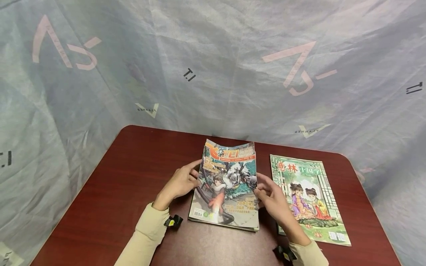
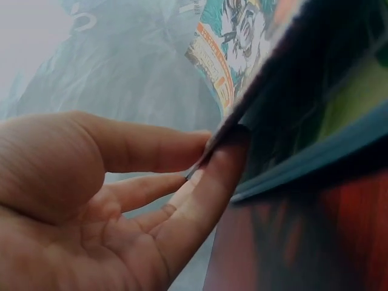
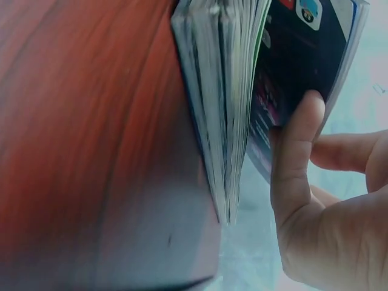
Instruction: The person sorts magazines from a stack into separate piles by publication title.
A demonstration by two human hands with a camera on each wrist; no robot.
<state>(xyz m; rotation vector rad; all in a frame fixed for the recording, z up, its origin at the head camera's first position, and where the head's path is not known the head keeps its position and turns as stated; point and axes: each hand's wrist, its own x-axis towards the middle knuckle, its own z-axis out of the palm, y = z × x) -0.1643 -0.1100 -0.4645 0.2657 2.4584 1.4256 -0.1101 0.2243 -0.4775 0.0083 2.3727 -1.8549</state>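
A magazine (image 1: 229, 184) with an illustrated cover and orange title lettering is held between both hands in the middle of the table. My left hand (image 1: 181, 181) pinches its left edge between thumb and fingers, plain in the left wrist view. At the opposite edge, my right hand (image 1: 273, 197) pinches it too. The right wrist view shows the dark back cover (image 3: 285, 73) of this magazine tilted up, apart from a stack of magazines (image 3: 215, 109) lying on the table. From the head, the held magazine hides most of that stack.
To the right lies a green magazine (image 1: 313, 218) with two cartoon figures on its cover, with another one partly showing beneath it. The reddish-brown table (image 1: 100, 192) has rounded far corners. Grey printed fabric (image 1: 213, 74) hangs around its far side and flanks.
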